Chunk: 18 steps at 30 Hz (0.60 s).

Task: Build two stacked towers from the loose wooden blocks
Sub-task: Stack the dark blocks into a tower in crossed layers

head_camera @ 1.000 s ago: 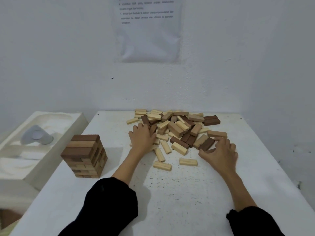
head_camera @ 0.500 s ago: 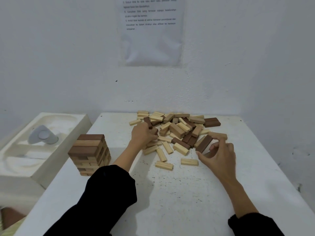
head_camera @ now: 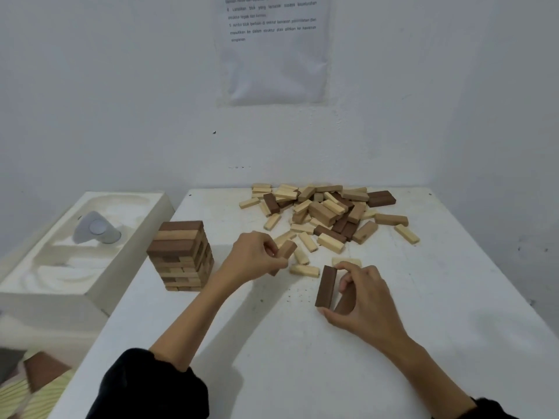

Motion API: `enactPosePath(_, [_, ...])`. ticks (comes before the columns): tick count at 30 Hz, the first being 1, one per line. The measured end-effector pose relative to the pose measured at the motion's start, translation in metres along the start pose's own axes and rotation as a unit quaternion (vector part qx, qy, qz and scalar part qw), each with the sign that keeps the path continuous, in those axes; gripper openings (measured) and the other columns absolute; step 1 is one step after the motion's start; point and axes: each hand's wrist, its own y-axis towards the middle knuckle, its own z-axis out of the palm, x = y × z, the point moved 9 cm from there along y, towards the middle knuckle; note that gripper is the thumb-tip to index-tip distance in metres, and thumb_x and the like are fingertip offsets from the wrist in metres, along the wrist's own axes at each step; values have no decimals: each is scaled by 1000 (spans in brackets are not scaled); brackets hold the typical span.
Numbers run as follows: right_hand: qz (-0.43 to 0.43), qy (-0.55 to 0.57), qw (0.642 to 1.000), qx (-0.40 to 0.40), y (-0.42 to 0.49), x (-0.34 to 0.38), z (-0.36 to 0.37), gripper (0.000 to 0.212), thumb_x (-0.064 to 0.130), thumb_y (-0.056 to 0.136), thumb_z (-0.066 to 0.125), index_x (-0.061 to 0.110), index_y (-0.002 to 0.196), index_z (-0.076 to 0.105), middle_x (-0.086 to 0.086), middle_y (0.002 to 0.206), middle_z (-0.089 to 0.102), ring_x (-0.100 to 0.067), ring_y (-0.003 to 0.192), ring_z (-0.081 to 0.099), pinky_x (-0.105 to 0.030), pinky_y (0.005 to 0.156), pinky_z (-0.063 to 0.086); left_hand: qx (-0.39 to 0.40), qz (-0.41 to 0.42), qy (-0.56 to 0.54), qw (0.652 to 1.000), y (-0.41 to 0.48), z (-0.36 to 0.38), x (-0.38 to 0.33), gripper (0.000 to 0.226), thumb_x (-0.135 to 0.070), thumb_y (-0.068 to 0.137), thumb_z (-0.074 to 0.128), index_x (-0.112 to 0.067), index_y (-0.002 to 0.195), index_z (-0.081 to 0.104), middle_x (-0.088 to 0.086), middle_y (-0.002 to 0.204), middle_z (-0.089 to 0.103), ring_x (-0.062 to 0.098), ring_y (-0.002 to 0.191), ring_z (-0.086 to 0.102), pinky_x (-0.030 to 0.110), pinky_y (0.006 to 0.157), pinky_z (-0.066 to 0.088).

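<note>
Head view: left hand (head_camera: 252, 261) and right hand (head_camera: 360, 303) each pinch a block (head_camera: 326, 286); second tower's base comes next.

White table (head_camera: 408, 343), a bit dirty. On its left side, a small tower (head_camera: 181, 255) of brown and pale blocks, standing straight. Right of the tower and further back, a big messy pile of loose blocks (head_camera: 323, 213), pale and dark mixed. Between tower and pile, a few pale blocks (head_camera: 304, 270) lying flat, apart from the heap. Right of the tower, nearer the front, tiny dark specks (head_camera: 298, 293) on the white top.
</note>
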Motion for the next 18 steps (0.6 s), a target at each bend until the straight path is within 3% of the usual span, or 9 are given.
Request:
enactPosePath(6, [-21,-9,999,39,-27,23,14,75,68,53,58,29,117,50,17,81,51,-5,86,39,-27,72,40,43,12,25,999,-55,29,9,21,-24,71,75,-13,86,64,-2,81,63,11,71,57,25,63,47])
enactPosePath(9, [-30,-29,997,63,-32,31,17,80,72,54,53,28,121,49,13,94,50,-7,92,39,-25,75,35,33,25,32,999,-71,38,8,23,-29,76,74,-13,88,62,-3,80,61,9,69,53,24,62,44])
enactPosePath(13, [-18,15,989,148,-36,23,18,93,63,59,75,32,137,36,11,124,32,-5,115,27,-22,95,29,83,7,-27,996,-77,38,11,42,-41,78,74,-16,106,56,0,91,63,12,71,59,25,67,50])
enactPosePath(15, [-1,30,986,165,-39,15,13,93,52,61,81,35,139,33,11,126,29,-4,118,23,-21,97,26,151,-9,-81,985,-80,39,16,54,-36,73,79,-19,118,53,-1,98,63,14,75,65,23,70,54])
enactPosePath(18, [19,50,986,160,-42,4,4,88,45,62,82,36,136,37,9,122,38,-6,115,29,-24,97,29,195,26,-71,978,-83,42,16,65,-25,69,83,-19,127,52,-3,96,64,12,80,65,28,83,54])
